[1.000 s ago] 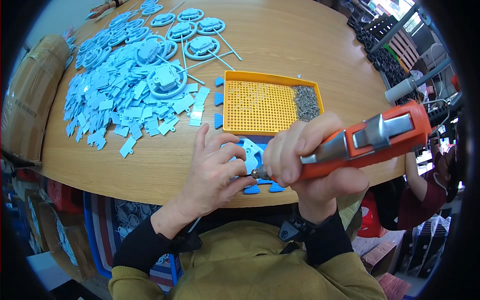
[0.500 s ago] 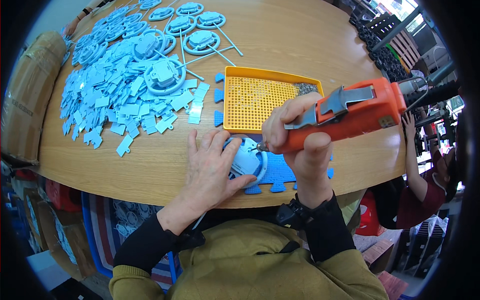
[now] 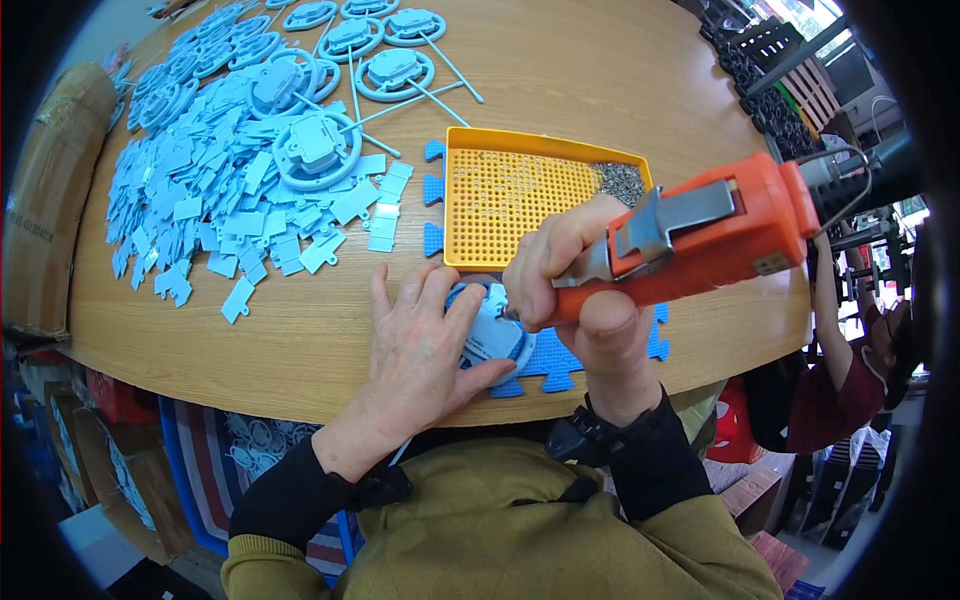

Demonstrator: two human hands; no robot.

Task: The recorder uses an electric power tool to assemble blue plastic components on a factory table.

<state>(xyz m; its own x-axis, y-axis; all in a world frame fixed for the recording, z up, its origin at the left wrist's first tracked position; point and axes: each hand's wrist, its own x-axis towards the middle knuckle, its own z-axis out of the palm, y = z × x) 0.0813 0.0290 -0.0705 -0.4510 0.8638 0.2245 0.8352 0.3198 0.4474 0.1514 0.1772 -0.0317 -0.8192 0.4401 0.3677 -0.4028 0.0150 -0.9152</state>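
Observation:
My left hand (image 3: 415, 345) presses a light blue toy steering wheel (image 3: 492, 338) down on a blue foam mat (image 3: 560, 358), fingers and thumb curled over its left side. An orange electric screwdriver (image 3: 715, 240) is gripped in my right hand (image 3: 606, 345), lying nearly level and slanting down to the left. Its tip meets the flat plate in the middle of the wheel, close to my left fingers. My right fingers partly hide the tip, so I cannot make out a screw there.
Beyond the mat stands a yellow perforated tray (image 3: 545, 141) with small screws (image 3: 622, 184) heaped in its right corner. Loose light blue plates (image 3: 225, 190) and more steering wheels (image 3: 318, 150) cover the left side. A carton (image 3: 60, 200) borders the table; another person (image 3: 850, 385) is at right.
My right hand and the screwdriver have shifted slightly left and down over the wheel. My left hand keeps its hold. A person's arm at the far left has mostly left the view.

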